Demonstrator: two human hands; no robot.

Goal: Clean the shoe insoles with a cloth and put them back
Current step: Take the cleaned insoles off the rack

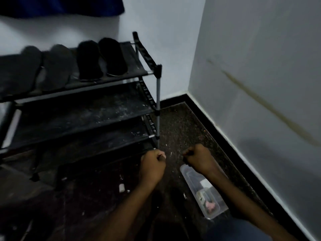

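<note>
Left hand and right hand are making tight fists; I cannot tell if they are holding anything. A clear box is lying near the right wrist.

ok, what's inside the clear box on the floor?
The clear box holds something white, a grey-green lump and something pink, all too blurred to name. The right hand and its wrist cover the box's far end.
</note>
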